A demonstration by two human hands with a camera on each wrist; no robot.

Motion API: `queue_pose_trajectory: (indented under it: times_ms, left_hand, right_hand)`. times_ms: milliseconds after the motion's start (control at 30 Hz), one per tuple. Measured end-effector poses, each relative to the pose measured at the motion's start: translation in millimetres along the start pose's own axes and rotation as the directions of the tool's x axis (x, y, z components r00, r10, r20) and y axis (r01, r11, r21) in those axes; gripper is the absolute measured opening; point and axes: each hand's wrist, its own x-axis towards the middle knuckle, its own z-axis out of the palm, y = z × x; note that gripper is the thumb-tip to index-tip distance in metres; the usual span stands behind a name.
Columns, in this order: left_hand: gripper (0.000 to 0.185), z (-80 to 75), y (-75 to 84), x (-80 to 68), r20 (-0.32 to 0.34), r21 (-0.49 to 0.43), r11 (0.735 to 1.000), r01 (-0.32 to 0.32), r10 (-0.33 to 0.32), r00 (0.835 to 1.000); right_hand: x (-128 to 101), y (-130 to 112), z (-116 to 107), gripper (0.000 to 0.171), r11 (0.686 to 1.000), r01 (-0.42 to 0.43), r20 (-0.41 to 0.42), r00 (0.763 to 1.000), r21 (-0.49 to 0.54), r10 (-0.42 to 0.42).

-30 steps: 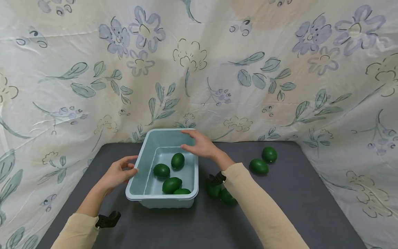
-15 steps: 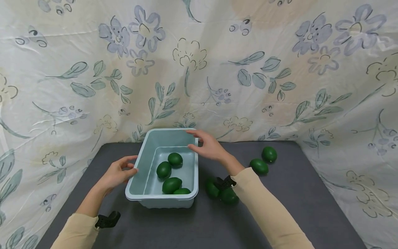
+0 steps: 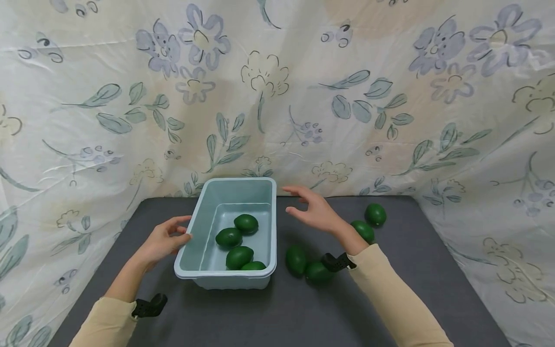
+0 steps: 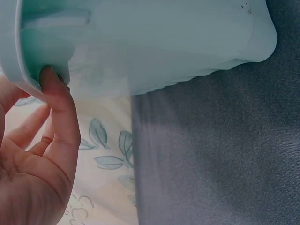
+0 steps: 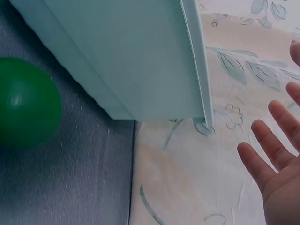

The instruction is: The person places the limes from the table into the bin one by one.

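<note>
Pale blue bin (image 3: 270, 231) at centre of head view, on grey mat (image 3: 390, 289), long axis running near-to-far, far end close to floral cloth (image 3: 303, 96). Left hand (image 3: 162, 241) at centre-left, fingers curled on the bin's left rim, thumb over the lip; left wrist view shows a fingertip (image 4: 49, 77) hooked under that rim. Right hand (image 3: 316, 212) just right of centre, off the bin, hovering above the mat, fingers spread and loose, holding nothing; right wrist view shows straight fingers (image 5: 267, 154) apart from the bin wall (image 5: 131, 61). Four green fruits in bin (image 3: 239, 241), bunched toward the near half. Four loose fruits on mat, all right of bin: a near pair (image 3: 305, 265) below the right hand, just beside the bin's near right corner, and a far pair (image 3: 368, 221) at centre-right, one partly behind the right wrist. Right hand nearer to all loose fruit; left hand on the bin's far side from them. Near pair touching or almost, cannot tell. Open mat at lower right and lower centre; mat edge and cloth close behind far pair.
</note>
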Motion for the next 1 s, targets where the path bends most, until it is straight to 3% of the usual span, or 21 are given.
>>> queue_pose_trajectory:
  times_ms: [567,800,1000]
  left_hand:
    - [0.060,0.8,1.8,-0.1,-0.007,0.002,1.000,0.023,-0.023,1.000]
    - [0.060,0.3,2.5,-0.4,-0.008,0.008,1.000,0.018,-0.017,1.000]
    - [0.060,0.4,2.7,-0.5,-0.006,0.009,1.000,0.022,-0.022,1.000]
  right_hand:
    - [-56,32,-12,0.057,1.000,-0.012,0.031,0.999,0.008,0.011]
    - [-77,10,-22,0.055,1.000,-0.019,0.080,0.997,0.007,0.018]
    - [-98,55,-9,0.059,1.000,-0.015,0.089,0.996,0.009,0.014]
